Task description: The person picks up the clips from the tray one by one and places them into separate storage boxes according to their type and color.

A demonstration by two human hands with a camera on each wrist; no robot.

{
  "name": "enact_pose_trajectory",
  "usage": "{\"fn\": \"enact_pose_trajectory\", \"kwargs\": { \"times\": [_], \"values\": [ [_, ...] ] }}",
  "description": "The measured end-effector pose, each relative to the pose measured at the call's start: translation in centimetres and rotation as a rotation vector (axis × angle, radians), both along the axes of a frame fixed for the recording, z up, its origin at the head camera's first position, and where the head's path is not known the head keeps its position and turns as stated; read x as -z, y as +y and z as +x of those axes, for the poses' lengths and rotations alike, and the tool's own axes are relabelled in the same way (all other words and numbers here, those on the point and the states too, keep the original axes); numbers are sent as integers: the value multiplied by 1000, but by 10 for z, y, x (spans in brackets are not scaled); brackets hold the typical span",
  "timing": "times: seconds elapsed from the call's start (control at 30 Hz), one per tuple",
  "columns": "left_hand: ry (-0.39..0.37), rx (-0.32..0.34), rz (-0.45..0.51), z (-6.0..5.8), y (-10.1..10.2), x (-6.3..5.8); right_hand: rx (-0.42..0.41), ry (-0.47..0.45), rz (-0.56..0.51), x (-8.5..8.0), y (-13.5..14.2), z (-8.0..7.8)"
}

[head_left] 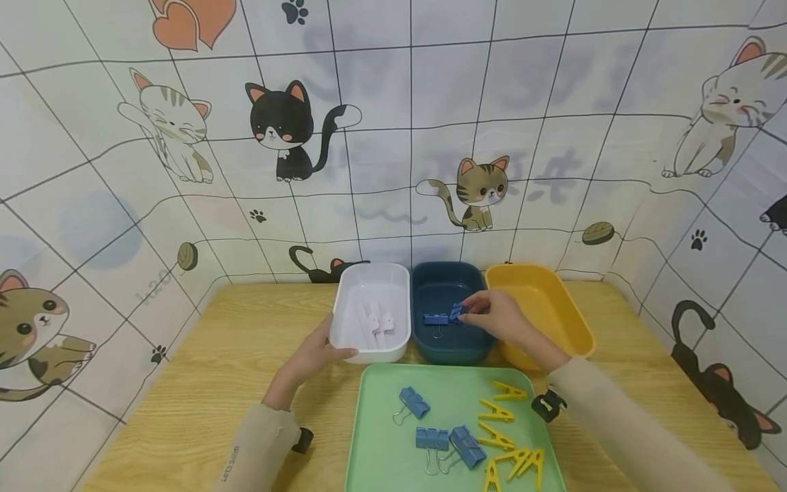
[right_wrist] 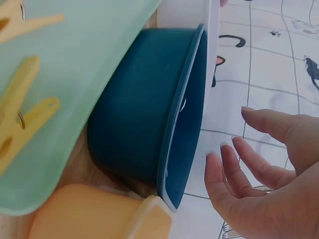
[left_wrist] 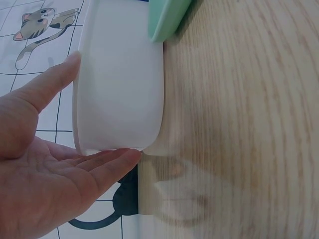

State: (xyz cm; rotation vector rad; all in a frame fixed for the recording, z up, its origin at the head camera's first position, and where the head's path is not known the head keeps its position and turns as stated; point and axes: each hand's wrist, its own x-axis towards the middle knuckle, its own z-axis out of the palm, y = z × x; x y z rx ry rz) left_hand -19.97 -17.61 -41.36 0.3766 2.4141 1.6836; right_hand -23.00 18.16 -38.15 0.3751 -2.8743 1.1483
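My left hand (head_left: 315, 348) lies at the near left corner of the white bin (left_wrist: 119, 84), thumb at its rim and straight fingers against its side. Several white clips (head_left: 376, 321) lie inside that bin. Over the dark blue bin (right_wrist: 139, 99), my right hand (head_left: 496, 316) has its fingers spread apart in the right wrist view, with nothing between them. Just below its fingertips in the head view is a blue binder clip (head_left: 456, 313). Beside that one lies another blue binder clip (head_left: 435, 319) with its wire handle showing.
A yellow bin (head_left: 553, 307) stands right of the dark blue one. In front, a green tray (head_left: 381, 471) bears 3 blue binder clips (head_left: 432, 439) and several yellow clothespins (head_left: 495, 411). Behind the bins rises a cat-printed wall covering (head_left: 381, 205). Wooden tabletop (head_left: 203, 383) extends to the left.
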Motion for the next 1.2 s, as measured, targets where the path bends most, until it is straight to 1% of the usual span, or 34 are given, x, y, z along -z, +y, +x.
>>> {"fn": "enact_pose_trajectory", "kwargs": {
  "times": [0.1,0.17,0.2,0.3,0.4,0.43,0.5,0.73,0.87,1.07,1.2],
  "values": [
    [23,7,-13,3,1,-5,-16,7,-9,-1,-1,10],
    [27,7,-15,3,1,-5,-27,10,-19,-1,-1,17],
    [29,5,-14,2,1,-2,-34,13,-26,-2,-1,20],
    [22,-1,-6,-7,-3,12,-46,4,-47,-1,-1,29],
    [33,-2,-14,-15,-6,26,-54,-8,-67,2,1,36],
    [38,-1,-20,-16,-7,28,-53,-16,-68,4,1,37],
    [37,2,-26,-16,-7,28,-58,-25,-72,7,2,41],
    [30,-6,-47,-18,-8,28,-144,-59,-118,16,7,54],
    [30,-5,-55,-19,-8,28,-189,-82,-123,22,11,59],
    [28,1,-50,-19,-8,28,-309,-117,-132,30,18,61],
    [30,0,-46,-19,-8,29,-381,-168,-137,35,22,62]
  ]
}}
